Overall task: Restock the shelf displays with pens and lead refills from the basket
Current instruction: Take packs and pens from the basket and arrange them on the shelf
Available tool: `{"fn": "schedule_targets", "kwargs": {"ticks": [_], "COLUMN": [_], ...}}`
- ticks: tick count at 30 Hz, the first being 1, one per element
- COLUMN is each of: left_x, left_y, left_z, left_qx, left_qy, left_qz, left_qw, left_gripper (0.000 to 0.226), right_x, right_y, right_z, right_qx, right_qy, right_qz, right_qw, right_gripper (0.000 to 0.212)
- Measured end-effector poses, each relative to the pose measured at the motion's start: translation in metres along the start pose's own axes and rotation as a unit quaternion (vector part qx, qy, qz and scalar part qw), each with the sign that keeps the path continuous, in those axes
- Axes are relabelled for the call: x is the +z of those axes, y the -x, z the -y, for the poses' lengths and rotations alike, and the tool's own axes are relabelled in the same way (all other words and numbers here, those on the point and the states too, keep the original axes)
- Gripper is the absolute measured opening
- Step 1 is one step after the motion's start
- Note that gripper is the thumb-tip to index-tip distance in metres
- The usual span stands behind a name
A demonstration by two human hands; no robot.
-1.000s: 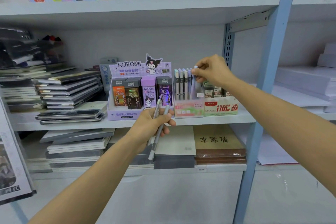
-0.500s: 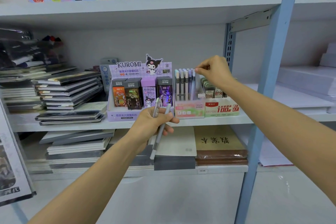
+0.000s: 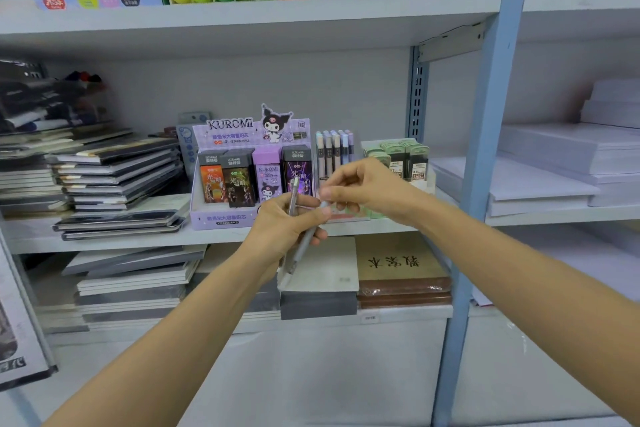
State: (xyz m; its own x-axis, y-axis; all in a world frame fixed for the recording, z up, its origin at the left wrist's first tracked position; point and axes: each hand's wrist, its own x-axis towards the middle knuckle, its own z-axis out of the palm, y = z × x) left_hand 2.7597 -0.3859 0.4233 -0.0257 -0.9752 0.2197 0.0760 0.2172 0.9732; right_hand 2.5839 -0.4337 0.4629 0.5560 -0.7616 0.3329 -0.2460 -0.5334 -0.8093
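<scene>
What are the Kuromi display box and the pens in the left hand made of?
The Kuromi display box: probably printed cardboard, matte lilac; flat folded panels and a cut-out header. The pens: likely plastic, frosted grey barrels that look slightly translucent, though blur leaves it open.

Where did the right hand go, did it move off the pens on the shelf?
Yes. The right hand moved down and left, from the tops of the shelf pens to the left hand holding two pens.
</scene>
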Motion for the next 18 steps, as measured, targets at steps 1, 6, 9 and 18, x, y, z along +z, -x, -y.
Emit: {"fn": "schedule_targets", "kwargs": {"ticks": [1, 6, 9, 18], "left_x": [0.000, -0.012, -0.019, -0.002], "left_y": [0.002, 0.007, 0.006, 0.007], "left_z": [0.000, -0.003, -0.004, -0.001], "left_qx": [-0.002, -0.006, 0.011, 0.049], "left_qy": [0.002, 0.010, 0.046, 0.063], "left_qz": [0.005, -0.027, -0.079, -0.099], "left_qw": [1.000, 1.000, 0.996, 0.992], "left_gripper": [0.022, 0.019, 0.014, 0.013], "right_x": [-0.002, -0.026, -0.032, -0.005], "right_y": [0.001, 0.006, 0.015, 0.031], "right_z": [-0.001, -0.007, -0.016, -0.034], "right_qx": [-0.001, -0.009, 0.029, 0.071], "right_qy": [-0.024, -0.121, -0.103, -0.054], "right_qz": [-0.016, -0.154, -0.089, 0.142], "right_qw": [1.000, 0.981, 0.990, 0.986], "right_gripper": [0.008, 0.005, 0.012, 0.017]}}
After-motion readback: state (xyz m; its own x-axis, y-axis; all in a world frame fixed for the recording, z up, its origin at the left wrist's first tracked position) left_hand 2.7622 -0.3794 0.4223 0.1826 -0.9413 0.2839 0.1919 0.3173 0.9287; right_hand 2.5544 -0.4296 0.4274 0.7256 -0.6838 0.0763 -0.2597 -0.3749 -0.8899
